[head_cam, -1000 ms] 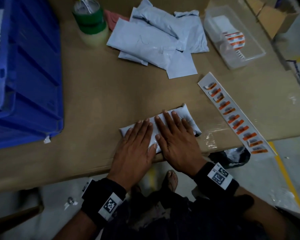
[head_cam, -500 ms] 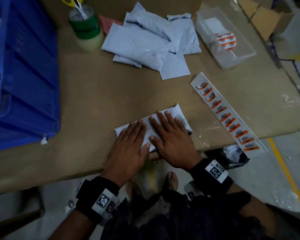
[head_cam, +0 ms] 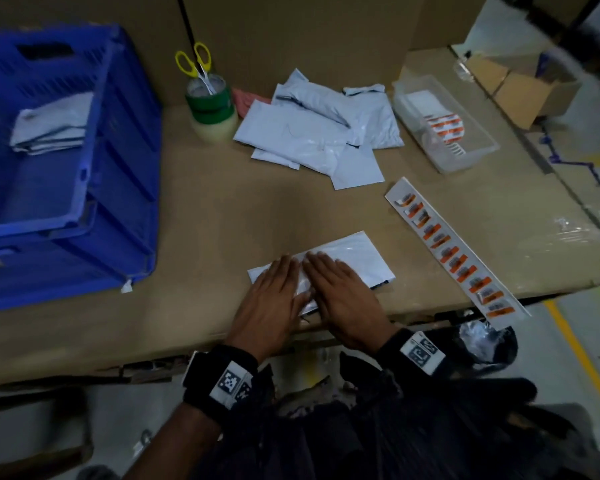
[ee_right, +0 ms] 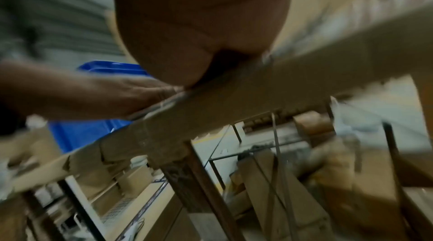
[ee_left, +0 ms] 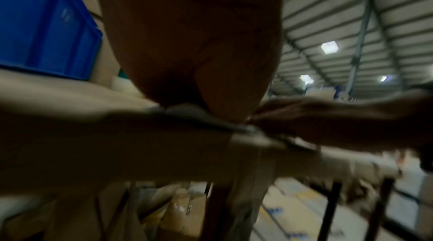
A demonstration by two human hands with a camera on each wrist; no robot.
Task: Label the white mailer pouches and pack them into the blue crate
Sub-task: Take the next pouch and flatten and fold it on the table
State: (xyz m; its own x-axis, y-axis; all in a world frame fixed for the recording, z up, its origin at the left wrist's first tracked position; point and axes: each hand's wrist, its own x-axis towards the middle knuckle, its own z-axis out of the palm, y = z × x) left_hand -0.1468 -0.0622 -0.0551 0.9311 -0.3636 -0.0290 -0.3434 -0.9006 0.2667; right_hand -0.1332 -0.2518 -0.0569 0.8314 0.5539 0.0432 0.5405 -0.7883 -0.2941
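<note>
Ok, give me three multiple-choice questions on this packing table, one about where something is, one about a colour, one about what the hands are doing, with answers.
1. Where do the scissors stand?
A. in the blue crate
B. in the stacked tape rolls
C. on the label strip

2. What colour are the scissor handles?
A. yellow
B. red
C. black

3. How do the hands lie on the near mailer pouch?
A. both flat on it
B. one lifts it
C. both off it

Answers: 1 B, the blades stick down into the tape rolls beside the blue crate. 2 A, both loops are yellow. 3 A, the left hand and right hand press it with straight fingers.
</note>
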